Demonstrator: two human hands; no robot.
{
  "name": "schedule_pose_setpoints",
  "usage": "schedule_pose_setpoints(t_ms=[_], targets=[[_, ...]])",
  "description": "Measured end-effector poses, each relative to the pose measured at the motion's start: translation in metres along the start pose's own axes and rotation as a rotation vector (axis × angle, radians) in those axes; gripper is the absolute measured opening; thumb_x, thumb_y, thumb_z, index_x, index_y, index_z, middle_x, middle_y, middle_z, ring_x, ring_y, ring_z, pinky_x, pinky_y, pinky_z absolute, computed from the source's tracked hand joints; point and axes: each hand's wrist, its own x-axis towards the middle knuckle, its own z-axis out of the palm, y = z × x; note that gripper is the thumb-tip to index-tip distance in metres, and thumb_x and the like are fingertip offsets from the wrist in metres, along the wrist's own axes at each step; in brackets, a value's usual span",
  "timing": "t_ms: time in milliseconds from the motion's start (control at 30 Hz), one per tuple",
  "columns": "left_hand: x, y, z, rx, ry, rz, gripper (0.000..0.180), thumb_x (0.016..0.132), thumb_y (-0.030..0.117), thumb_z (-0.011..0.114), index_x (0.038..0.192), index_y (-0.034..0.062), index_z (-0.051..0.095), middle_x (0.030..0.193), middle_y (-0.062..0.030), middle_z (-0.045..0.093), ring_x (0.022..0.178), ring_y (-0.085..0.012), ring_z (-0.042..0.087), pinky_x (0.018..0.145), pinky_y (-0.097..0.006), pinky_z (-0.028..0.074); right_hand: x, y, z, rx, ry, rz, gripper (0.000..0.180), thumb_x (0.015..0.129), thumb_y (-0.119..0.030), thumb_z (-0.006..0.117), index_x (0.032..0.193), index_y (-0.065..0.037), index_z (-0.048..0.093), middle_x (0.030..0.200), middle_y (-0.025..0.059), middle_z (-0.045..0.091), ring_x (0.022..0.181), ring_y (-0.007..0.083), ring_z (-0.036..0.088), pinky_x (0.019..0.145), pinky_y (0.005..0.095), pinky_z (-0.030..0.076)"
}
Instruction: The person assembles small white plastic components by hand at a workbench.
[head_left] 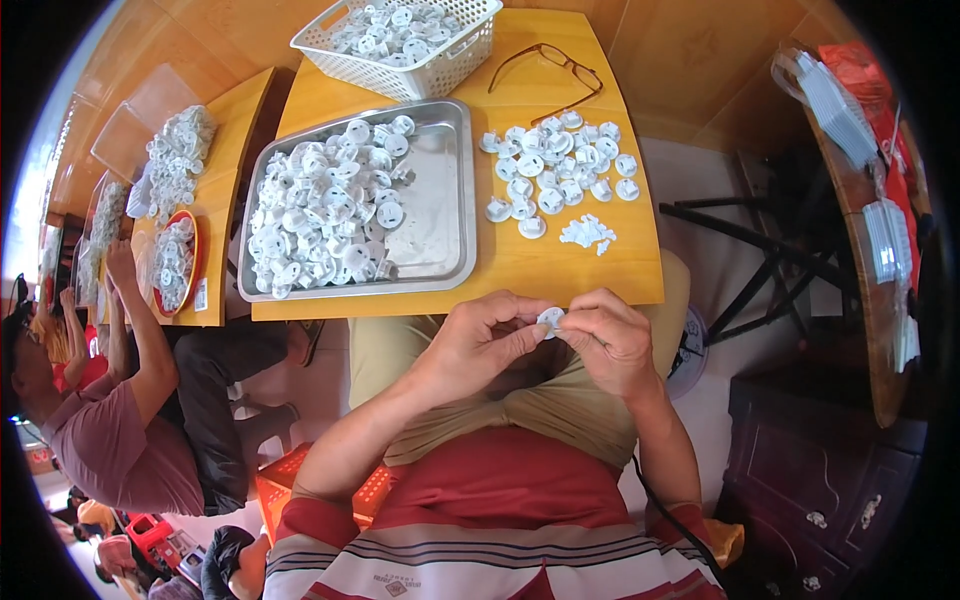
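Observation:
Between my two hands, just off the table's front edge, is a small round white plastic part [550, 318]. My left hand [490, 335] pinches it from the left with thumb and forefinger. From the other side my right hand [606, 340] presses its fingertips against the same part; whether a second small piece sits in those fingers is hidden. Beyond my hands, a metal tray [432, 270] holds a heap of similar white parts [325, 205]. Loose white parts [560, 165] are spread on the table to its right, with a small pile of tiny white pieces [588, 233] nearer me.
A white plastic basket [440, 75] full of white parts stands at the table's far edge, with eyeglasses [570, 68] beside it. At left, a person [130, 430] works at another table [235, 150]. A dark cabinet [800, 470] and wooden tabletop [870, 330] stand at right.

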Motion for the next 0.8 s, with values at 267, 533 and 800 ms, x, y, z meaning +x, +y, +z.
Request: schedule_pose_setpoints(t_ms=[267, 533, 800], targets=[[0.0, -0.004, 0.001, 0.003, 0.006, 0.008, 0.028, 0.102, 0.009, 0.068, 0.129, 0.0015, 0.069, 0.107, -0.0029, 0.07, 0.089, -0.0079, 0.066, 0.08, -0.023, 0.055, -0.002, 0.006, 0.0, 0.077, -0.02, 0.058, 0.014, 0.082, 0.003, 0.081, 0.093, 0.0, 0.073, 0.091, 0.0098, 0.069, 0.075, 0.0182, 0.066, 0.065, 0.0284, 0.052], [0.0, 0.002, 0.0, -0.031, -0.015, -0.058, 0.027, 0.103, 0.01, 0.067, 0.128, 0.0012, 0.07, 0.105, -0.0043, 0.069, 0.093, -0.0087, 0.065, 0.083, -0.026, 0.055, -0.006, 0.011, 0.003, 0.279, -0.006, 0.16, 0.012, 0.088, 0.002, 0.078, 0.097, 0.001, 0.071, 0.092, 0.0088, 0.069, 0.073, 0.0114, 0.064, 0.062, 0.0245, 0.05], [0.001, -0.002, 0.004, -0.072, -0.001, -0.029, 0.028, 0.103, 0.011, 0.067, 0.129, 0.0012, 0.069, 0.098, -0.0014, 0.069, 0.086, -0.0061, 0.062, 0.078, -0.024, 0.054, -0.006, 0.01, 0.004, 0.282, 0.015, 0.172, 0.009, 0.088, 0.002, 0.077, 0.095, 0.001, 0.071, 0.091, 0.0084, 0.069, 0.073, 0.0105, 0.064, 0.064, 0.0235, 0.051]])
